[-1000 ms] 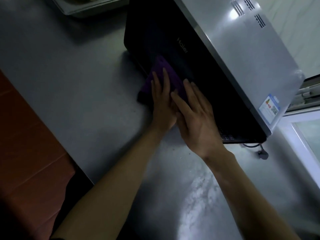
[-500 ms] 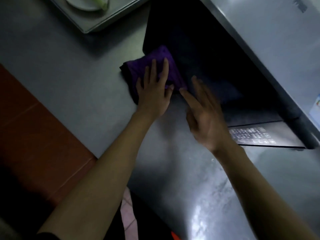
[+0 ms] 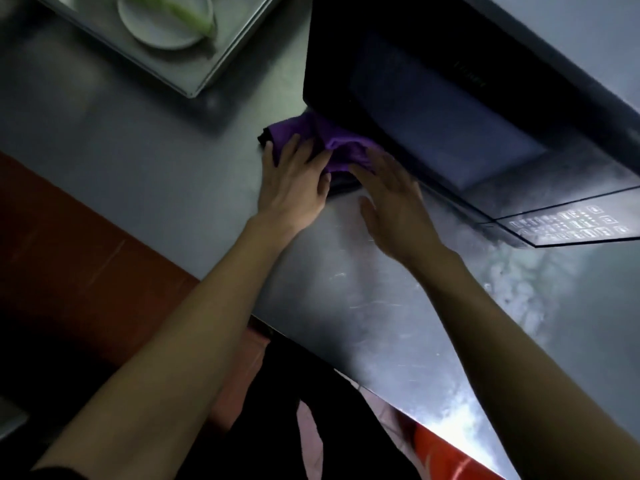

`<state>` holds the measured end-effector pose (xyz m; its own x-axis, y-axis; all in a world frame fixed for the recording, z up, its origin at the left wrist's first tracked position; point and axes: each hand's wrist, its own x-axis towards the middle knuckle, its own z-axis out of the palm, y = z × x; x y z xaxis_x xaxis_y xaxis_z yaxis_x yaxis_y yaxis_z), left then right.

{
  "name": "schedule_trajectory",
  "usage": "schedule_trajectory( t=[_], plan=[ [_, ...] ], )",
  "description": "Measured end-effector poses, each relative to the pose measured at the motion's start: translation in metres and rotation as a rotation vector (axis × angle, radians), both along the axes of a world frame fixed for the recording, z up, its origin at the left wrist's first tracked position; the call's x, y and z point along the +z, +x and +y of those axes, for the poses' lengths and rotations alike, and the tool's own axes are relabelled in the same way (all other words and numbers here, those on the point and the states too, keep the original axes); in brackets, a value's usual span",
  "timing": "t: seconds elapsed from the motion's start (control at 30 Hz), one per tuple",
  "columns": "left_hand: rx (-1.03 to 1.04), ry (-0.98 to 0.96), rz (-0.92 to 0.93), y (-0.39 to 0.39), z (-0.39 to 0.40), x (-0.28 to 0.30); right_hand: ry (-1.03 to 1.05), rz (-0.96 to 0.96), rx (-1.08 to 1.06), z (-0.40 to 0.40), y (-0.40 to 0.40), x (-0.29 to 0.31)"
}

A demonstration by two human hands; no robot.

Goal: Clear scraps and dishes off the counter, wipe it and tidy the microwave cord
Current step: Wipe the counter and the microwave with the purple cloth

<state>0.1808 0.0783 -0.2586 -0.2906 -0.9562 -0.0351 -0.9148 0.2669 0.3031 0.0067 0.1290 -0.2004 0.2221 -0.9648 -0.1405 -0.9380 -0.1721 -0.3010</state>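
We see both bare arms reaching out over the steel bench toward the lower front edge of the microwave. A purple cloth lies bunched on the bench right at the bottom left corner of the microwave's dark door, touching it. The left hand lies on the near left part of the cloth with its fingers stretched forward and pressing down, so this grip is flat and unclenched rather than curled round the fabric. The right hand is just beside it, fingers straight and spread, its fingertips reaching the right end of the cloth where it meets the door; this hand is somewhat blurred, but its grip too looks flat and holds nothing. The two hands sit close together, nearly touching at the thumbs. To the right, the microwave's control panel shows pale markings too small to read. The bench surface near it carries whitish smears and bright glare. At the upper left a metal tray rests on the bench, well apart from the cloth, and in it stands a white plate with a pale green scrap lying across it. Below the bench edge we see a reddish-brown floor.
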Motion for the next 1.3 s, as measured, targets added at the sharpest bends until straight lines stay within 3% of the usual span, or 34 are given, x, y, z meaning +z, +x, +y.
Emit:
schedule_trajectory(
  t=[0.13, 0.4, 0.63, 0.77, 1.03, 1.3],
  plan=[
    [-0.033, -0.014, -0.105, 0.018, 0.003, 0.002, 0.026, -0.02, 0.014, -0.005, 0.012, -0.01],
    [-0.061, 0.037, -0.133, 0.048, 0.008, 0.001, -0.014, -0.034, 0.047, -0.009, 0.025, -0.027],
    [-0.161, 0.063, -0.118, 0.079, -0.017, 0.01, 0.019, -0.095, -0.053, -0.009, 0.062, -0.026],
    [-0.187, 0.093, 0.001, 0.09, -0.036, 0.01, -0.019, -0.067, -0.179, -0.025, 0.087, -0.03],
    [-0.333, -0.065, 0.042, 0.105, -0.063, 0.0, 0.039, 0.047, -0.395, -0.042, 0.106, -0.054],
    [-0.423, -0.026, -0.182, 0.097, -0.065, -0.007, 0.122, 0.048, -0.377, -0.046, 0.103, -0.07]
  ],
)
